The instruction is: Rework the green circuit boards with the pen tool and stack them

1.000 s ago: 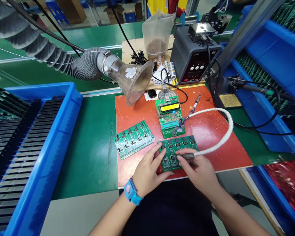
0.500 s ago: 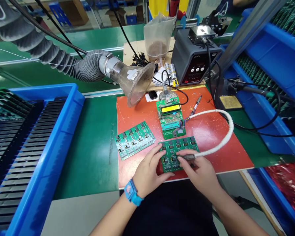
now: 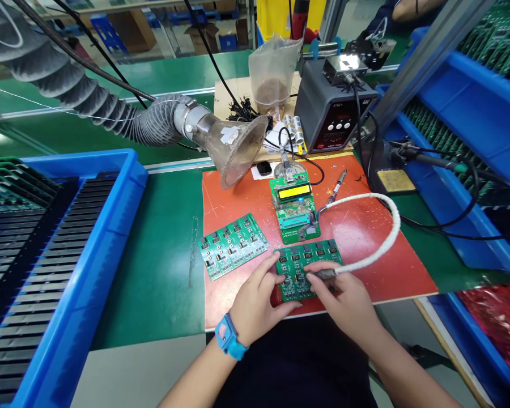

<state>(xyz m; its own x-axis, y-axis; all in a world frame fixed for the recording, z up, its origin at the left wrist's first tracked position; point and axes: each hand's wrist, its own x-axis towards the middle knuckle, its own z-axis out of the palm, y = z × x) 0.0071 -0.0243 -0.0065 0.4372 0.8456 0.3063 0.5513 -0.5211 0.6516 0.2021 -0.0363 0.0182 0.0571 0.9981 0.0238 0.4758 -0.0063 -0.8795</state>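
- Only a slight shift since the earlier frame: the whole head view has tipped a little, while my hands sit on the board much as they did.
- My left hand [image 3: 255,300], with a blue rubber wristwatch [image 3: 229,337] on its wrist, lies at the near left of a green circuit-board panel [image 3: 308,269]. Its spread fingers [image 3: 267,266] touch the panel's left edge, but I cannot tell whether they clamp it.
- My right hand [image 3: 344,300] has its fingers [image 3: 318,267] pinched together on a slim grey handle [image 3: 325,274], whose tip reaches over the panel.
- A white braided-sleeve cable [image 3: 391,238] arcs from that handle towards a green programmer board with a yellow LCD [image 3: 294,192].
- The panel lies flat on an orange-red work mat [image 3: 386,277], just below the programmer board.
- A second green panel [image 3: 233,246] lies to its left, apart from my hands.
- A blue tray [image 3: 127,187] with a black slotted rack stands on the green desk [image 3: 165,226] at left; a clear funnel on a grey fume hose [image 3: 233,150] hangs over the mat.
- Step in hand, as I judge it: probing the panel. The next move calls for a steady hold and the tip kept on its spot.
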